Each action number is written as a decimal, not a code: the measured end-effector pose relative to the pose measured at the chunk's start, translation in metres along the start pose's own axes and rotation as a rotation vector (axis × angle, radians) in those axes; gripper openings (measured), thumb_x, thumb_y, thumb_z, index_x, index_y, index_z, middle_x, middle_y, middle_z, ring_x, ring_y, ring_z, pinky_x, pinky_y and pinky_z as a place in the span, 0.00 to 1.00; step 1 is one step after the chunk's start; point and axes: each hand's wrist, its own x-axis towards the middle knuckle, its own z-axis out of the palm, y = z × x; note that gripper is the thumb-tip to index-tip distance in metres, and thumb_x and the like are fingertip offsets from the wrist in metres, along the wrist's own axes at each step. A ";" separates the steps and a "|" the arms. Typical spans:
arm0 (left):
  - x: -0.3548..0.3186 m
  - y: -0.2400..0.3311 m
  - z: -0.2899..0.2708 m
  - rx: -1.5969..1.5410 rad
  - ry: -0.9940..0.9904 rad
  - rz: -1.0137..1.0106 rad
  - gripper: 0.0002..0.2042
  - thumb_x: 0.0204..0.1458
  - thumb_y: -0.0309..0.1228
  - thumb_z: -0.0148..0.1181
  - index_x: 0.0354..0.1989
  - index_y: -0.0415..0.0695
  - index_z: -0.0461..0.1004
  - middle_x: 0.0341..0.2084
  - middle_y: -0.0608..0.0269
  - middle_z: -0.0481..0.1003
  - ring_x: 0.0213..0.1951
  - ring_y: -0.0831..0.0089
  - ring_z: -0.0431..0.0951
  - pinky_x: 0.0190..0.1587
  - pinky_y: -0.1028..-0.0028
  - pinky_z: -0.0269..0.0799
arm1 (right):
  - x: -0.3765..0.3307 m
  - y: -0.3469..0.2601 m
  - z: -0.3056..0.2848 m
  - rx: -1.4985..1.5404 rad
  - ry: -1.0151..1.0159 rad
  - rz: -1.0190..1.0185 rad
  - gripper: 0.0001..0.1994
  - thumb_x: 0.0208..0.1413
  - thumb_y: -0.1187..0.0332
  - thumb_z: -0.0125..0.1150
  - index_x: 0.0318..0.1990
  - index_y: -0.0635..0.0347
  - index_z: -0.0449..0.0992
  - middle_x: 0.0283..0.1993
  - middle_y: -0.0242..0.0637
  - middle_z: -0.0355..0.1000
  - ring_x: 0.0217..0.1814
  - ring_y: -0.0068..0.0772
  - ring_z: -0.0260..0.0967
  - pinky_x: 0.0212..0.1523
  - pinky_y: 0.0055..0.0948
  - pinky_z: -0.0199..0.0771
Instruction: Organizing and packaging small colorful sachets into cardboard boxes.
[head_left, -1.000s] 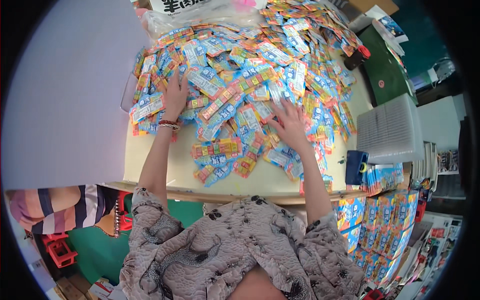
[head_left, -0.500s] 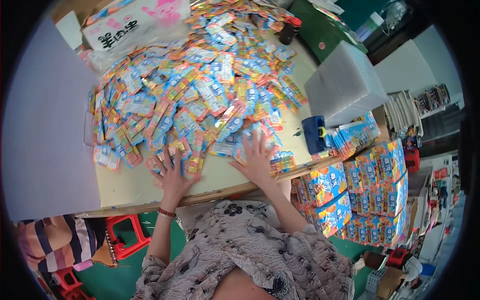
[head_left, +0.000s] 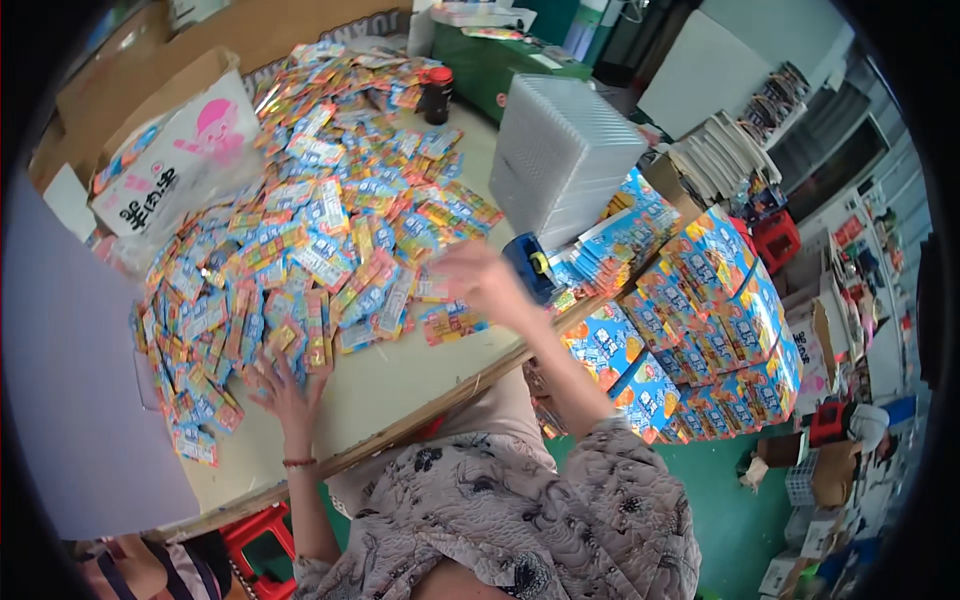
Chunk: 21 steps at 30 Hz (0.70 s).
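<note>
A big heap of small colourful sachets covers a pale table. My left hand lies flat with spread fingers on the sachets near the table's front edge. My right hand, blurred, hovers with fingers apart over the heap's right edge, close to a few loose sachets and a blue tape dispenser. I cannot see anything gripped in either hand.
A ribbed white box stands at the table's right. Stacked blue and orange cartons sit beyond the right edge. An open cardboard box with a pink print is at the far left, a dark jar at the back. A red stool is below.
The view has swung right. My right hand has lifted off the sachets and moved right toward the tape dispenser. My left hand stays flat on the heap's near edge.
</note>
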 end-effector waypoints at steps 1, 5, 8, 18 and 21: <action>-0.011 -0.003 -0.004 -0.089 0.061 0.028 0.41 0.50 0.52 0.56 0.70 0.54 0.44 0.71 0.56 0.36 0.70 0.46 0.34 0.60 0.34 0.28 | 0.001 0.004 -0.039 -0.143 0.152 -0.001 0.11 0.43 0.75 0.66 0.37 0.60 0.79 0.39 0.40 0.75 0.45 0.42 0.70 0.48 0.38 0.68; -0.055 0.006 -0.019 -0.304 0.079 0.161 0.34 0.56 0.39 0.52 0.69 0.47 0.46 0.69 0.49 0.39 0.70 0.48 0.35 0.66 0.46 0.29 | 0.001 0.039 -0.182 -0.512 0.641 0.374 0.06 0.54 0.70 0.60 0.37 0.61 0.78 0.35 0.38 0.75 0.37 0.29 0.72 0.40 0.27 0.70; -0.083 0.031 -0.017 -0.235 -0.041 0.221 0.32 0.57 0.37 0.51 0.69 0.45 0.47 0.69 0.47 0.40 0.70 0.48 0.36 0.67 0.48 0.29 | -0.012 0.097 -0.263 -0.549 0.661 0.513 0.11 0.54 0.63 0.59 0.39 0.60 0.79 0.30 0.43 0.77 0.30 0.34 0.75 0.34 0.31 0.72; -0.094 0.058 -0.014 -0.166 0.021 0.230 0.28 0.55 0.33 0.52 0.65 0.44 0.55 0.66 0.46 0.49 0.68 0.46 0.44 0.66 0.53 0.44 | -0.093 0.216 -0.157 -0.736 -0.140 1.491 0.50 0.44 0.35 0.56 0.69 0.54 0.45 0.71 0.56 0.43 0.70 0.67 0.41 0.62 0.65 0.49; -0.093 0.060 -0.015 -0.183 -0.008 0.259 0.25 0.55 0.31 0.52 0.62 0.44 0.59 0.65 0.46 0.51 0.68 0.46 0.46 0.66 0.54 0.45 | -0.107 0.229 -0.132 -0.546 0.063 1.752 0.54 0.43 0.32 0.54 0.71 0.51 0.36 0.74 0.47 0.22 0.72 0.71 0.23 0.56 0.81 0.37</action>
